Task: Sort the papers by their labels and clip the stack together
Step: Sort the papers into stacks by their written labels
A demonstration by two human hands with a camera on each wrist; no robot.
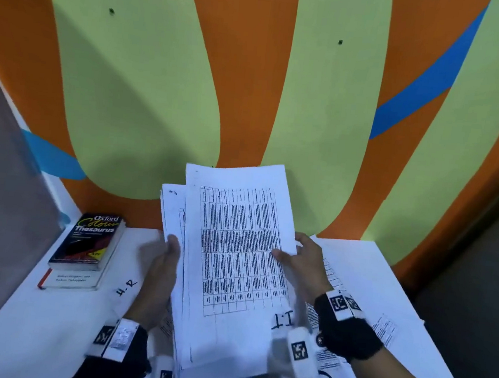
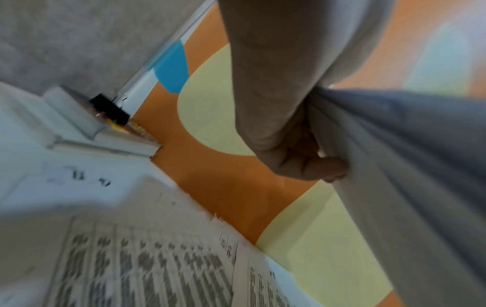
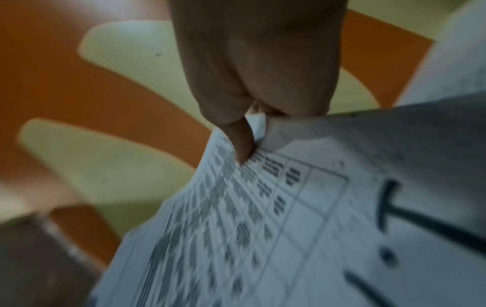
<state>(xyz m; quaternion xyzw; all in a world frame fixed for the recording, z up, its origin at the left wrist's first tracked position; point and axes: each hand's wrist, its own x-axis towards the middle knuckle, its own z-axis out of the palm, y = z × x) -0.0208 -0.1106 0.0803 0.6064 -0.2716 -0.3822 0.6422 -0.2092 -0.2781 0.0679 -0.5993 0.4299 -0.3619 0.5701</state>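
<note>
- White printed papers [image 1: 236, 248] — a loose stack of tabled sheets — are held up off the white table [image 1: 46, 321], tilted toward the camera; the front sheet carries a handwritten "I.T" near its lower edge, and its top stands higher than the sheets behind
- left hand [image 1: 160, 274] grips the stack's left edge, thumb on the front, fingers curled behind; in the left wrist view the curled fingers [image 2: 315, 166] close round the bunched sheets
- right hand [image 1: 302, 264] pinches the front sheet's right edge; thumb on the printed face, fingers behind
- more printed sheets [image 1: 381, 326] lie flat on the table under and to the right of that hand; "H.R" is handwritten on the white surface left of the stack
- two books [image 1: 87, 249] are stacked at the table's left — the top one an Oxford thesaurus; behind is an orange and green wall [image 1: 160, 89]
</note>
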